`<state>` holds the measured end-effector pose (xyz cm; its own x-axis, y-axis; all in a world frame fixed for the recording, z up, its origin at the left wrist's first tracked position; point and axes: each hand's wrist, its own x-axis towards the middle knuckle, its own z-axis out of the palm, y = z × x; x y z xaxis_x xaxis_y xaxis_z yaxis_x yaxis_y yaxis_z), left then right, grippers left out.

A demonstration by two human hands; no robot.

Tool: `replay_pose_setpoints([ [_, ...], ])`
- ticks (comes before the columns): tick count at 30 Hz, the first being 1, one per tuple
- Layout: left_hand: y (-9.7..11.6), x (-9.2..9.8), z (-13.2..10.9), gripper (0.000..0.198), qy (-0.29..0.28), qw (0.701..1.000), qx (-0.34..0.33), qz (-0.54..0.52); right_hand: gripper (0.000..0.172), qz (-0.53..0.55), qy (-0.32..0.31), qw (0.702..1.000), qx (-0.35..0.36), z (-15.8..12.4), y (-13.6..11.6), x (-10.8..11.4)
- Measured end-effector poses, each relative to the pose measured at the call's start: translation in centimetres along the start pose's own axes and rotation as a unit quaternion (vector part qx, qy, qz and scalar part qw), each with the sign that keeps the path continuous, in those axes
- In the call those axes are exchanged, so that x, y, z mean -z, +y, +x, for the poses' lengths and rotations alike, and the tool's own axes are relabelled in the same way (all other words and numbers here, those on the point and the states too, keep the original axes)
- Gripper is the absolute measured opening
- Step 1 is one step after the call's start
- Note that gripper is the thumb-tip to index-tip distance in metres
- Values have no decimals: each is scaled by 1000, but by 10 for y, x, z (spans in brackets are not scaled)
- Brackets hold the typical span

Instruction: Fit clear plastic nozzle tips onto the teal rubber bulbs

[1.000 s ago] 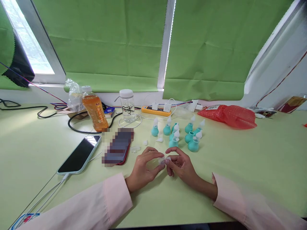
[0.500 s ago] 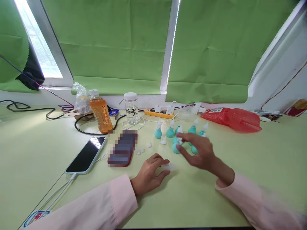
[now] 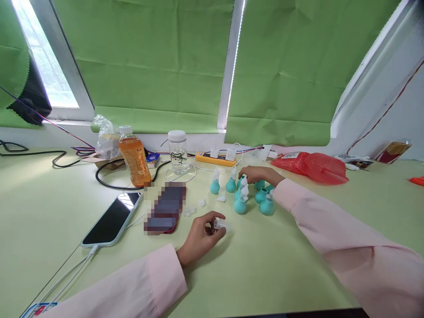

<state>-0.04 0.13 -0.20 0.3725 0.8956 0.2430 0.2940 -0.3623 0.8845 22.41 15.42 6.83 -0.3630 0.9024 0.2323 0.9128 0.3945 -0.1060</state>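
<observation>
- Tube (image 3: 220,224), clear and short, lies sideways in the left hand (image 3: 202,232), low over the near part of the table (image 3: 265,265), one open end turned back toward the palm.
- The left thumb and fingertips are closed on it from either side, in a light-looking pinch.
- The right hand (image 3: 253,174) is stretched out over the back of the bulbs (image 3: 240,206), knuckles up, with the pink sleeve (image 3: 314,216) just above those at the right. Its fingertips are partly hidden, so I cannot tell whether they are open or gripping something.
- The teal bulbs stand in a loose group. The two leftmost and the front one wear white tips (image 3: 216,174); one at the right shows a bare, open mouth.
- Loose parts lie to the left: a white piece (image 3: 221,199) near the bulbs, a small white bit (image 3: 202,202) farther off, and clear pieces (image 3: 189,212) beside the blurred phone (image 3: 165,210).
- Step in hand, as I judge it: the left keeps the tube ready while the right picks out or places something among the bulbs.
- The next move, in my judgement, calls for lifting the right hand straight up, so nothing topples, and keeping the left pinch gentle.
</observation>
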Motion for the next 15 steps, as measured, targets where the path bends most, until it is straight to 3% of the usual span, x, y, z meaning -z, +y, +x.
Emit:
replay_pose_setpoints([
  [2,0,0,1,19,8,1000,10,-18,15,-17,-17,1000,11,-2,-3,1],
  [5,-2,0,2,15,24,999,10,-29,11,-48,4,999,12,-9,-9,30],
  [8,-4,-1,3,11,50,998,12,-31,25,-60,82,995,-4,-34,-25,73],
  [10,-3,-1,3,14,67,997,11,-31,28,-1,177,984,34,-62,-45,91],
  [11,-3,0,3,20,72,997,10,-31,28,41,186,980,61,-78,-57,93],
  [13,-2,0,2,29,76,997,5,-29,26,115,92,979,138,-109,-80,83],
  [15,-2,0,2,29,80,996,-6,-26,19,146,-12,974,175,-131,-97,55],
])
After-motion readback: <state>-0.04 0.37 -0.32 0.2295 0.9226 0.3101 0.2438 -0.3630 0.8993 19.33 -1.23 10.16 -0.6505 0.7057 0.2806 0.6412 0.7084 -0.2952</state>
